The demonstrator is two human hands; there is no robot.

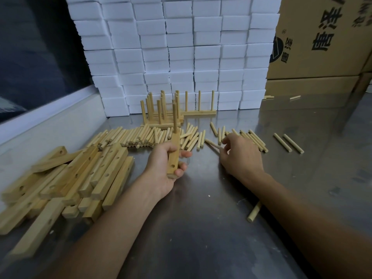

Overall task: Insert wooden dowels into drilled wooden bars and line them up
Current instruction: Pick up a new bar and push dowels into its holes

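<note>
Left grip (169, 158) clamped on drilled bar (173, 158), one dowel (174, 117) already upright, steadying it; right grip (239, 154) pinching next dowel (211, 143) off counter (201, 198).

Drilled bar (173, 156) held, one dowel (175, 117) upright; loose dowels (141, 137) behind

We can't tell if the right hand (240, 156) grips the dowel (212, 144) at its fingertips, blurred there; the bar (174, 156) is partly hidden by the left hand (164, 168); the cardboard box (322, 37) is cut off at top & right edges.
</note>
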